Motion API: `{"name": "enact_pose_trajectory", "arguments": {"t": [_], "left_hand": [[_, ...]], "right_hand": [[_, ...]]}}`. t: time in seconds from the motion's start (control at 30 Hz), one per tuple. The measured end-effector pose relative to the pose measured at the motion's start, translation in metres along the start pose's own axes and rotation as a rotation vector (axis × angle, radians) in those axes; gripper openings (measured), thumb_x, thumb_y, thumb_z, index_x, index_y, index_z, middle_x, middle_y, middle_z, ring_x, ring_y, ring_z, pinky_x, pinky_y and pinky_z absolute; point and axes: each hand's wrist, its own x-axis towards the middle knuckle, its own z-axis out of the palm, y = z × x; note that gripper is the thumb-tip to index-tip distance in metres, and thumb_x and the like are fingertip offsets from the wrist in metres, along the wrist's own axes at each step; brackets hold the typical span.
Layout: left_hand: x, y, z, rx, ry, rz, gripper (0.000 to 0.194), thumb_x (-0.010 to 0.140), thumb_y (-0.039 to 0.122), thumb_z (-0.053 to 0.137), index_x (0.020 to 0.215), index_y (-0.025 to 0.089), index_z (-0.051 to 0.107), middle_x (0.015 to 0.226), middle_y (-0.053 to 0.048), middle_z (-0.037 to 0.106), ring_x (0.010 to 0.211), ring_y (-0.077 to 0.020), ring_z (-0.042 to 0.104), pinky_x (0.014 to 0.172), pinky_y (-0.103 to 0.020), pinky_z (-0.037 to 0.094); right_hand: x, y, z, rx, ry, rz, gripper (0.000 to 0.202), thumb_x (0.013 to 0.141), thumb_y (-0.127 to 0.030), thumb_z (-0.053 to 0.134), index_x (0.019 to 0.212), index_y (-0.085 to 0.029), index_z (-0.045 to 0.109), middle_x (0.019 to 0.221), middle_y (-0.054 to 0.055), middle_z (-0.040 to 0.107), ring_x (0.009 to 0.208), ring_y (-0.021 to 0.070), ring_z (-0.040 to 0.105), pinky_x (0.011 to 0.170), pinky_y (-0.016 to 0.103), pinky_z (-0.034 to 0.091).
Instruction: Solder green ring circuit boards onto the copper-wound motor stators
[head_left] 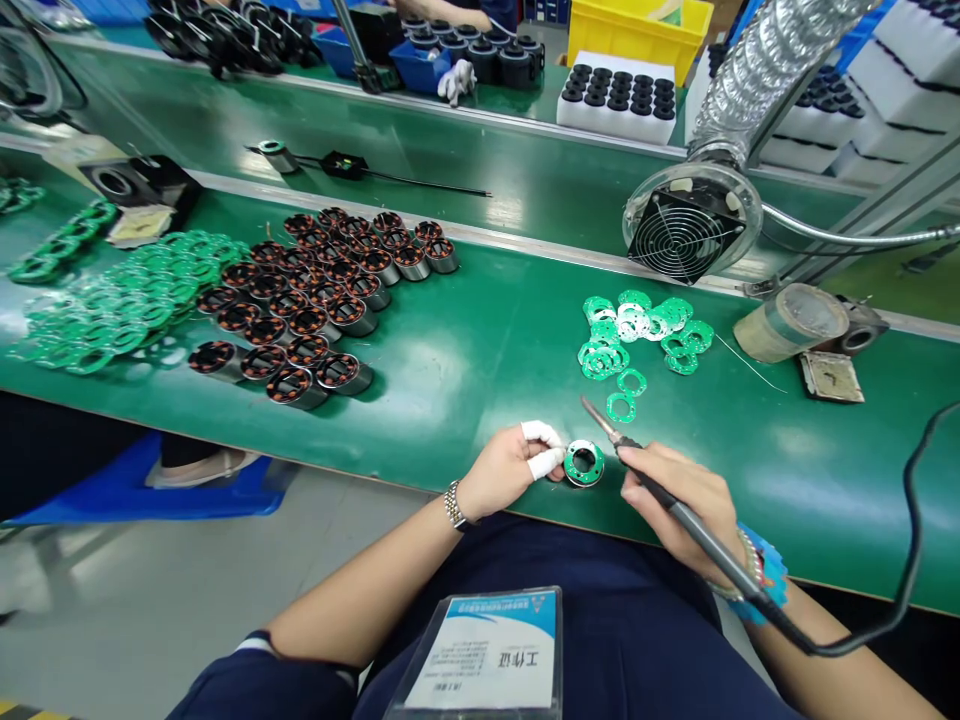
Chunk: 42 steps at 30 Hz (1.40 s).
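A motor stator topped with a green ring-shaped circuit board (594, 466) stands near the front edge of the green bench. My left hand (510, 468), with white covers on two fingertips, is at its left side. Thumb and finger come together there, but what they pinch is too small to make out. My right hand (686, 500) is wrapped round the black handle of a soldering iron (651, 484). The iron's tip points up and left, above the board and apart from it. Loose green ring boards (621, 406) lie just beyond.
Rows of stators (330, 285) and panels of green boards (127, 300) cover the left side. A fume fan (675, 238) hangs ahead. On the right are a jar (787, 322) and a sponge stand (831, 376). The iron's cord (911, 490) loops at right.
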Motion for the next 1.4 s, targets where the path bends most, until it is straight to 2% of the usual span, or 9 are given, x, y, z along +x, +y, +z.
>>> {"name": "enact_pose_trajectory", "arguments": {"t": [0.13,0.33,0.7,0.93,1.0,1.1,1.2,1.3,1.4], "left_hand": [[0.000,0.000,0.000,0.012,0.009,0.001,0.014,0.071,0.024,0.065,0.073,0.014,0.055,0.059,0.001,0.063,0.058,-0.0115,0.062,0.062,-0.024,0.048],[0.000,-0.001,-0.001,0.019,0.002,0.001,0.013,0.073,0.024,0.063,0.075,0.013,0.054,0.060,0.000,0.063,0.059,-0.0115,0.062,0.062,-0.024,0.048],[0.001,-0.003,-0.001,0.036,0.010,0.005,0.011,0.075,0.023,0.061,0.075,0.014,0.054,0.059,0.000,0.063,0.057,-0.0111,0.061,0.061,-0.023,0.047],[0.001,-0.003,-0.001,0.027,0.011,0.011,0.011,0.074,0.022,0.061,0.075,0.013,0.054,0.059,0.000,0.063,0.056,-0.0107,0.061,0.061,-0.023,0.048],[0.001,-0.003,0.000,0.017,0.009,0.010,0.013,0.074,0.023,0.062,0.075,0.013,0.054,0.059,0.000,0.062,0.056,-0.0109,0.061,0.060,-0.023,0.049],[0.002,-0.004,0.001,0.005,0.006,0.026,0.014,0.073,0.024,0.063,0.075,0.013,0.054,0.059,0.000,0.061,0.056,-0.0107,0.061,0.060,-0.023,0.049],[0.002,-0.004,-0.001,0.017,0.003,0.032,0.014,0.075,0.025,0.061,0.076,0.014,0.054,0.060,0.000,0.061,0.057,-0.0114,0.062,0.061,-0.024,0.050],[-0.005,-0.006,-0.008,0.110,0.036,0.062,0.016,0.079,0.026,0.056,0.089,0.014,0.056,0.073,-0.004,0.066,0.066,-0.0138,0.065,0.066,-0.027,0.052],[-0.016,-0.007,-0.013,0.387,0.086,0.127,0.018,0.078,0.027,0.057,0.091,0.015,0.061,0.083,-0.006,0.068,0.072,-0.0157,0.066,0.071,-0.028,0.052]], "right_hand": [[0.001,-0.005,-0.013,0.041,-0.020,0.025,0.030,0.078,-0.011,0.057,0.107,-0.020,0.062,0.076,0.005,0.066,0.067,0.0164,0.059,0.060,0.031,0.049],[0.003,-0.008,-0.013,0.091,-0.072,0.060,0.024,0.078,-0.007,0.055,0.098,-0.017,0.065,0.074,0.006,0.065,0.065,0.0153,0.058,0.058,0.029,0.048],[0.002,-0.009,-0.014,0.087,-0.078,0.043,0.024,0.077,-0.007,0.056,0.097,-0.015,0.065,0.070,0.005,0.063,0.065,0.0150,0.057,0.057,0.029,0.048],[0.001,0.000,-0.011,0.040,-0.033,0.040,0.026,0.082,-0.013,0.055,0.106,-0.020,0.059,0.076,0.004,0.065,0.070,0.0146,0.062,0.063,0.027,0.051],[0.004,0.007,-0.004,0.009,-0.072,0.039,0.024,0.085,-0.015,0.053,0.108,-0.021,0.057,0.085,0.005,0.067,0.079,0.0155,0.064,0.070,0.028,0.053],[0.014,0.018,0.006,0.010,-0.211,0.027,0.029,0.084,-0.021,0.056,0.113,-0.022,0.052,0.109,0.009,0.064,0.103,0.0193,0.060,0.087,0.033,0.051],[0.019,0.025,0.013,0.036,-0.306,0.050,0.035,0.083,-0.023,0.059,0.116,-0.022,0.048,0.111,0.008,0.063,0.101,0.0183,0.061,0.086,0.032,0.051],[0.014,0.025,0.015,0.014,-0.280,0.088,0.035,0.081,-0.025,0.060,0.114,-0.022,0.049,0.105,0.007,0.063,0.093,0.0172,0.063,0.081,0.030,0.053],[0.001,0.021,0.020,-0.068,-0.156,0.125,0.037,0.080,-0.028,0.061,0.114,-0.021,0.050,0.103,0.008,0.063,0.091,0.0188,0.063,0.080,0.031,0.053]]}}
